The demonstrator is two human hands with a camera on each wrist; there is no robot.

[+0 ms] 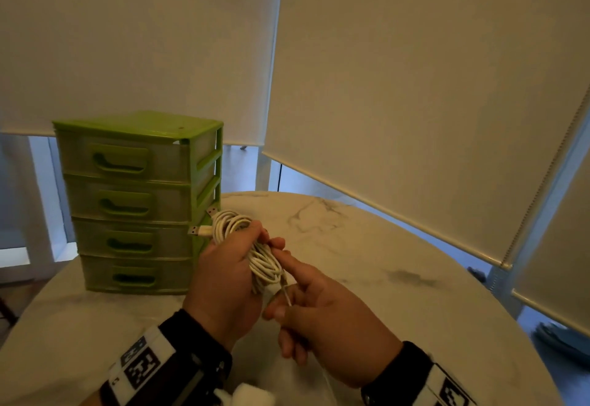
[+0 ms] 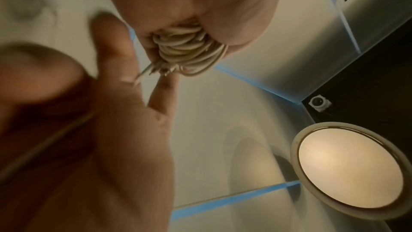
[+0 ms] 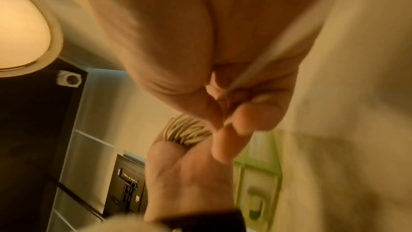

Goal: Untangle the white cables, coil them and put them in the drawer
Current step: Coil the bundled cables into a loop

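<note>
A coil of white cables [image 1: 252, 246] is held above the table, just right of the green drawer unit [image 1: 137, 201]. My left hand [image 1: 230, 274] grips the bundle around its middle; two USB plugs [image 1: 199, 230] stick out toward the drawers. My right hand [image 1: 306, 310] pinches a loose strand of cable [image 1: 287, 297] at the coil's lower end, index finger extended along the bundle. In the left wrist view the coil [image 2: 189, 52] sits in my palm. In the right wrist view the strand [image 3: 267, 55] runs taut through my right fingers [image 3: 240, 119], with the coil [image 3: 187, 133] behind. All drawers are closed.
The white marble table [image 1: 367, 246] has open surface to the right and behind my hands. A small white object [image 1: 253, 396] lies at the near edge between my wrists. Window blinds [image 1: 415, 70] hang behind the table.
</note>
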